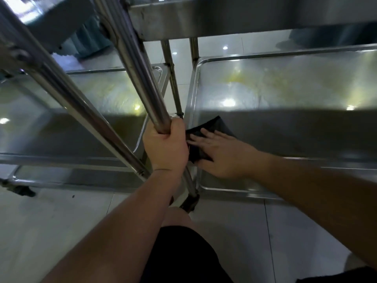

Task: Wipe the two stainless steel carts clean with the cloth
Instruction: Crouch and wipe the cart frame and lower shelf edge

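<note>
Fingers of the left hand (166,149) clamp round a cart's steel upright (142,78); just beside it, the right hand (220,155) presses flat-fingered on the dark cloth (206,135) on the right cart's lower shelf (285,127).

A steel upright post (142,78) is gripped by the left hand (166,144) at centre. A dark cloth (206,137) is pressed flat by the right hand (222,154) on the 3 o'clock cart shelf (295,88); another shelf (61,111) is seen at 9 o'clock.
</note>
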{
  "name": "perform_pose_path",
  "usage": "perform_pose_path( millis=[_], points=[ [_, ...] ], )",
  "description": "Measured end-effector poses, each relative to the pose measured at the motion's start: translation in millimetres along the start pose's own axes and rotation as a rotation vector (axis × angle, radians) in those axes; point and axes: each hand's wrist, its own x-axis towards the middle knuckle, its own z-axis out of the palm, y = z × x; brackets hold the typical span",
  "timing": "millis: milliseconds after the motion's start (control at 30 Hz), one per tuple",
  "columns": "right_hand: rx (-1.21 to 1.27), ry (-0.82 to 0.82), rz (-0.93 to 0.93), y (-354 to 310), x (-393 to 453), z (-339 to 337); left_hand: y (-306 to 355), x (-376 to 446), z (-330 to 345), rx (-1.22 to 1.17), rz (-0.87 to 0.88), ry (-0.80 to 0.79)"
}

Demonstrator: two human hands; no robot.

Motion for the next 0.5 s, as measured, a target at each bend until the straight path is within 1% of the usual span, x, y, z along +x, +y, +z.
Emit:
perform_pose_path(
  millis=[167, 367, 500],
  points=[
    [-0.045, 0.071, 0.001, 4.0, -35.0, 3.2, 6.0, -4.3, -0.4, 0.053, -0.044, 0.017],
    [-0.064, 0.148, 0.077, 29.3, -76.9, 5.6, 15.4, -14.9, -5.2, 0.125, -0.045, -0.010],
    [-0.039, 0.190, 0.100, 47.5, -105.0, 4.8, 16.3, -23.2, -8.6, 0.253, -0.067, 0.060]
  ],
)
